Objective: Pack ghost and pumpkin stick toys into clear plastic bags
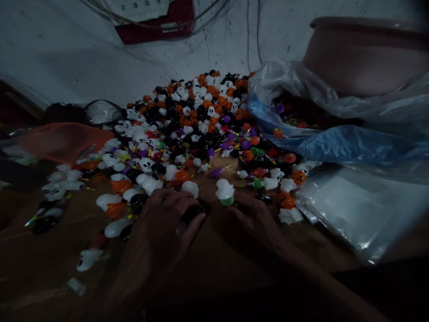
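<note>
My left hand [167,219] is closed around a small dark object [194,212] near the middle of the table. A white rounded piece [190,188] lies just beyond its fingers. To the right, my right hand [251,214] has its fingers closed at the lower side of a white ghost figure with a green base [225,191], which is upright. The dim light hides the exact contact of the fingertips. Past both hands spreads a large pile of white, orange and black figures [201,103], with purple and green pieces among them.
Stacked clear plastic bags [362,205] lie at the right. Behind them are a blue and clear plastic sack [351,141] and a large pinkish tub [362,58]. An orange bag [63,141] is at the left. Loose figures lie beside my left forearm.
</note>
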The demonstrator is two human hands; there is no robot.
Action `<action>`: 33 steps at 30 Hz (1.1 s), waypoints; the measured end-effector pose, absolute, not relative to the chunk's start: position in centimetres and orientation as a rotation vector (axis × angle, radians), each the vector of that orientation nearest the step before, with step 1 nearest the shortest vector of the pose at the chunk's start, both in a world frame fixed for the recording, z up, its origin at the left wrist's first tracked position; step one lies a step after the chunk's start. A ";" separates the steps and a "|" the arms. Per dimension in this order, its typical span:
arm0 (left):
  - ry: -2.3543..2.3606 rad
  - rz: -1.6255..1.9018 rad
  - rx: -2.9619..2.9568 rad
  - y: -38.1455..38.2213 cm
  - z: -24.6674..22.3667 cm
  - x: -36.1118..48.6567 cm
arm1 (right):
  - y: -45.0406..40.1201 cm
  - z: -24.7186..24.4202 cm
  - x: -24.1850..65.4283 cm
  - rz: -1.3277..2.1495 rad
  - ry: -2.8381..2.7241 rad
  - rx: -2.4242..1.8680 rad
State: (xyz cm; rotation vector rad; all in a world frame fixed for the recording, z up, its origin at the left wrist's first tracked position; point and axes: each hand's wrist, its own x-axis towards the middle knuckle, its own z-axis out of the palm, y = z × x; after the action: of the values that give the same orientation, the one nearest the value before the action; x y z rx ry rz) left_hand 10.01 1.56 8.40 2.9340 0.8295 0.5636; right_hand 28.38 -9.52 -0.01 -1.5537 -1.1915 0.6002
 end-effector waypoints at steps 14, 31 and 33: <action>0.802 0.717 2.982 1.0 12.5 10.7 | -10.8 1.3 28.2 0.679 -1.298 -1.533; 1.052 0.420 3.022 1.1 9.5 10.1 | -6.1 0.6 26.1 0.795 -1.195 -1.486; 1.045 0.449 3.029 1.2 9.2 10.0 | -6.2 0.2 26.2 0.753 -1.223 -1.555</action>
State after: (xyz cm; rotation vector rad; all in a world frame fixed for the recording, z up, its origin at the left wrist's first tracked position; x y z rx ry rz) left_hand 10.00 1.19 9.19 3.0285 1.0450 0.4488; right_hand 26.17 -6.16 0.23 -1.5547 -1.2226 0.7528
